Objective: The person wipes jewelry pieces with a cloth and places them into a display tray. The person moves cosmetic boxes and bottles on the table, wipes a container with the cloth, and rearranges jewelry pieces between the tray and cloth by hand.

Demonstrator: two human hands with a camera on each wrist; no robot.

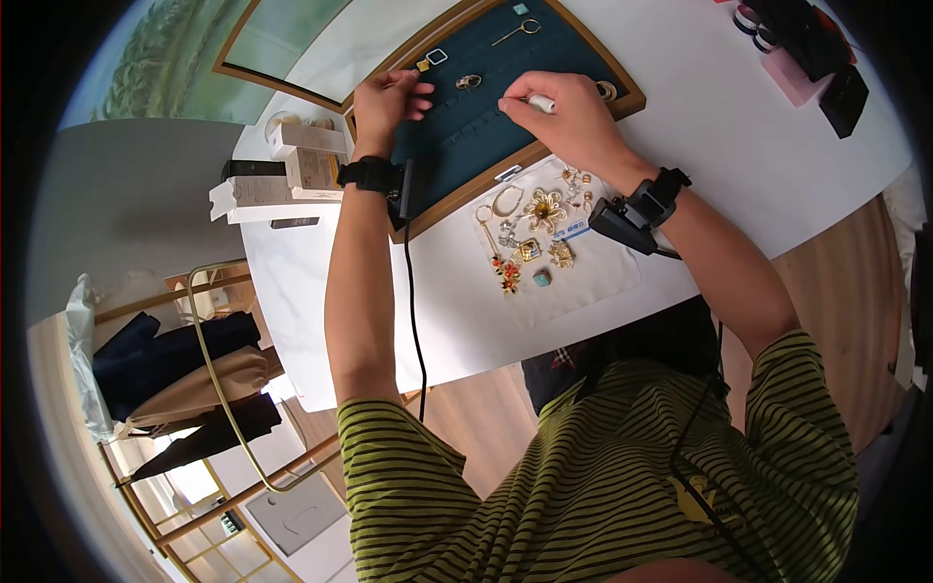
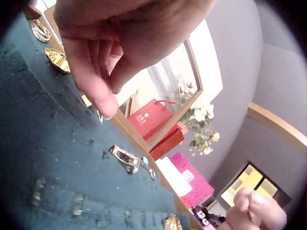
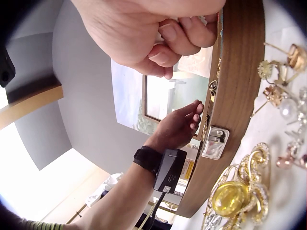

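Note:
Over the left part of a wood-framed jewellery tray with a dark teal lining (image 1: 437,165) is my left hand (image 1: 389,105), its fingers loosely bent, fingertips close over the lining. Near them lie a square white-edged piece (image 1: 437,56) and a small gold piece (image 1: 423,66). My right hand (image 1: 573,117), over the tray's right part, has its fingers curled round a small white object (image 1: 541,103), mostly hidden in the hand. Between the hands sits a ring (image 1: 468,82). A long pin with a loop (image 1: 530,26), a turquoise piece (image 1: 520,10) and a bangle (image 1: 606,90) lie farther right.
In front of the tray, a white cloth (image 1: 607,287) bears a flower brooch (image 1: 546,210), a turquoise stud (image 1: 542,278) and several other ornaments. Small boxes (image 1: 316,173) stand at the left; the glass lid (image 1: 282,44) is raised behind. Dark items (image 1: 844,102) lie far right.

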